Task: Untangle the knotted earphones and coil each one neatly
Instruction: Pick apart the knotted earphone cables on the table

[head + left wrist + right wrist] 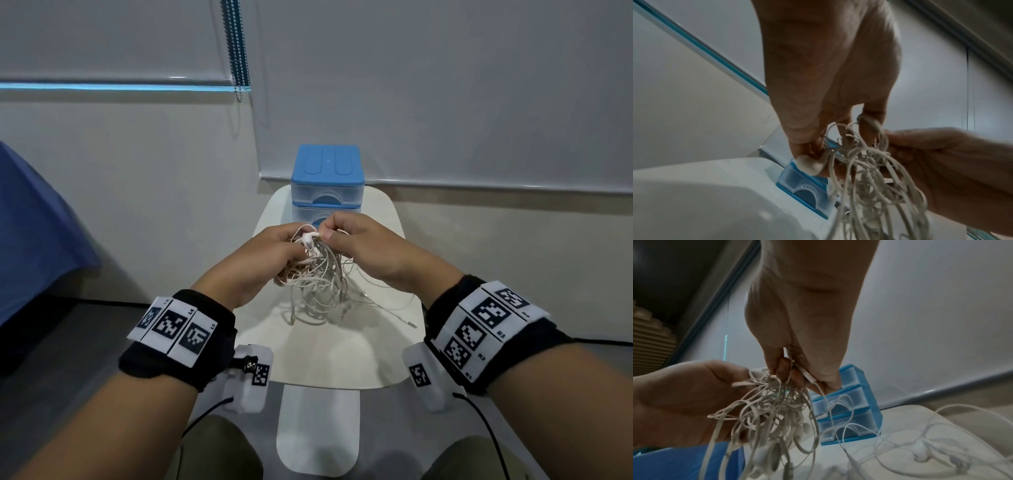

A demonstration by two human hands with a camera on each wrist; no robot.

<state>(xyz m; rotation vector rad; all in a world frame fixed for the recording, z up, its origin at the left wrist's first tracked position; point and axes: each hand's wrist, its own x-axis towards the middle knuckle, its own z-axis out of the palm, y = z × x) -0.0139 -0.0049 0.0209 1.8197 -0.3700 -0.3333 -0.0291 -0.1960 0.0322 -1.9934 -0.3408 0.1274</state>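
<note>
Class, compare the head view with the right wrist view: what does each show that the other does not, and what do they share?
Only the head view shows both marker-covered wristbands and the bead chain hanging on the wall. Only the right wrist view shows white earbuds lying on the table, and a slim white inline piece pinched by the right hand. Both show the tangled earphones gripped by the left hand and right hand above the table, with the blue drawer box behind.

Both hands [260,260] [363,246] raised, fingers pinched.
</note>
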